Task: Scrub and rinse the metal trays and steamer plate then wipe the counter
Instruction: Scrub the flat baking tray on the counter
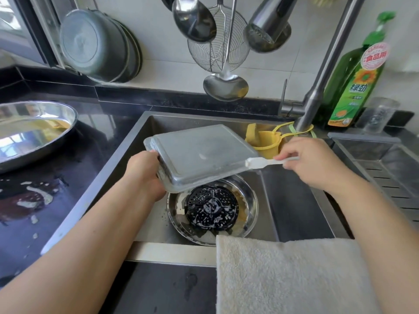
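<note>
Scrubbing step: left hand (pixel 145 168) grasps the upturned square tray (pixel 201 155) over the sink (pixel 294 200); right hand (pixel 310 162) pinches a brush (pixel 265 162) at its right edge. Next, rinsing.

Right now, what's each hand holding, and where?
Left hand grips the upturned rectangular metal tray by its left edge; right hand pinches the white brush by its handle.

Square tray (pixel 199 152) above round tray (pixel 249 214) in sink (pixel 145 132); oval tray (pixel 34 132) left on counter (pixel 90 141).
</note>
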The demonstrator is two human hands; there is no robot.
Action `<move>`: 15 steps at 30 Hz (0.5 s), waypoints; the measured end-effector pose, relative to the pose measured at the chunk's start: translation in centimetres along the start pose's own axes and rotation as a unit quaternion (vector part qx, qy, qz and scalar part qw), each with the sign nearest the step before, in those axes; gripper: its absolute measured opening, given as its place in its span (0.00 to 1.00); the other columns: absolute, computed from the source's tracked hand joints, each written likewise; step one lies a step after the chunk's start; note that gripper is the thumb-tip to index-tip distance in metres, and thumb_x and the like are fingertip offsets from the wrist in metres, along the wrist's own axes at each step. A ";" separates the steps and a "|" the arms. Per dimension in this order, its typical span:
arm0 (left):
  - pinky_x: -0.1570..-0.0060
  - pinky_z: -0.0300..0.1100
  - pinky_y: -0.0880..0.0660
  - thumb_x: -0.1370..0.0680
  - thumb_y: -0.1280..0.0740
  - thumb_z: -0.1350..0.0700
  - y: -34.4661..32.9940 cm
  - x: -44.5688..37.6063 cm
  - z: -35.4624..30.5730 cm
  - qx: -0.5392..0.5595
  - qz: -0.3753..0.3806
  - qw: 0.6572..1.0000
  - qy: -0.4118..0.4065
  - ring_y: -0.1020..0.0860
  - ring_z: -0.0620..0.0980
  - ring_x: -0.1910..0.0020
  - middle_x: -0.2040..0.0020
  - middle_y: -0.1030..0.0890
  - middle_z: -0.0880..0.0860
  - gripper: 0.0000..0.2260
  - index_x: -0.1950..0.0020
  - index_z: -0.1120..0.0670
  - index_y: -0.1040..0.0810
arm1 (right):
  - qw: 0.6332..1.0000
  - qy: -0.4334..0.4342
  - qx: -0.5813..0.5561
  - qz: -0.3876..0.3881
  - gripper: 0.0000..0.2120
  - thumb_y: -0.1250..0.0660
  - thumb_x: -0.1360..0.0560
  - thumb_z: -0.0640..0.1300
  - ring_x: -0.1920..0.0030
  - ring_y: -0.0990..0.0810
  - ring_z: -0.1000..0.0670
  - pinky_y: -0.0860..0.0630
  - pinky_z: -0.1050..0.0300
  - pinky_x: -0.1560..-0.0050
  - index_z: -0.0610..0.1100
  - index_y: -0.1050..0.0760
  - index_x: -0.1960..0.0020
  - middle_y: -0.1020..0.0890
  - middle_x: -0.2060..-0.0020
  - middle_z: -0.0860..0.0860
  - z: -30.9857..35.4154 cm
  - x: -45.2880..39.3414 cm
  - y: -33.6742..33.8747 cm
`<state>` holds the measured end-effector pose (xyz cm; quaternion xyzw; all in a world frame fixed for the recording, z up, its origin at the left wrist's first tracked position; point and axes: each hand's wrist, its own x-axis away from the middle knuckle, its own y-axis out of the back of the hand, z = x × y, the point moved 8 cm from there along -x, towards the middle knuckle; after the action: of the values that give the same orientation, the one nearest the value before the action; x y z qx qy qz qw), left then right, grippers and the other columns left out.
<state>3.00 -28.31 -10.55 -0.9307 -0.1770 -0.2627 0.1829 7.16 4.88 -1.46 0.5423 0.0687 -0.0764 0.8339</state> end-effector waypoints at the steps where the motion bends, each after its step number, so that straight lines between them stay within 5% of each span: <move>1: 0.56 0.54 0.18 0.14 0.43 0.58 -0.2 0.1 0.1 -0.003 0.002 1.000 -0.005 0.15 0.57 0.52 0.47 0.14 0.56 0.12 0.42 0.56 0.19 | 1.000 0.016 0.011 0.006 0.16 0.27 0.26 0.37 0.54 0.23 0.48 0.23 0.46 0.48 0.59 0.19 0.59 0.22 0.58 0.57 0.9 0.0 -0.5; 5: 0.45 0.61 0.19 0.14 0.40 0.57 -0.4 0.6 0.2 -0.030 0.005 0.999 -0.015 0.16 0.59 0.49 0.45 0.15 0.56 0.09 0.42 0.55 0.19 | 0.992 0.096 -0.023 0.080 0.10 0.27 0.24 0.38 0.52 0.23 0.54 0.25 0.52 0.47 0.52 0.15 0.51 0.21 0.56 0.58 6.0 1.4 -4.2; 11: 0.42 0.64 0.20 0.14 0.40 0.57 0.0 0.3 -0.6 -0.016 0.007 1.000 -0.014 0.15 0.61 0.48 0.45 0.14 0.57 0.11 0.39 0.55 0.19 | 1.000 -0.016 0.014 -0.022 0.14 0.28 0.25 0.35 0.52 0.22 0.47 0.26 0.51 0.50 0.55 0.18 0.57 0.23 0.58 0.56 -0.2 0.2 0.1; 15: 0.42 0.65 0.20 0.15 0.40 0.59 -0.5 0.5 0.1 -0.026 0.020 0.999 -0.024 0.15 0.62 0.48 0.46 0.14 0.58 0.11 0.39 0.57 0.19 | 0.992 0.105 -0.007 0.069 0.10 0.27 0.24 0.39 0.51 0.23 0.55 0.25 0.51 0.47 0.54 0.15 0.51 0.22 0.55 0.60 6.4 1.4 -4.7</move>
<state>3.26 -27.74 -10.20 -0.9445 -0.1561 -0.2409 0.1595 7.80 -2.94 -3.35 0.5450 0.1188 0.0393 0.8291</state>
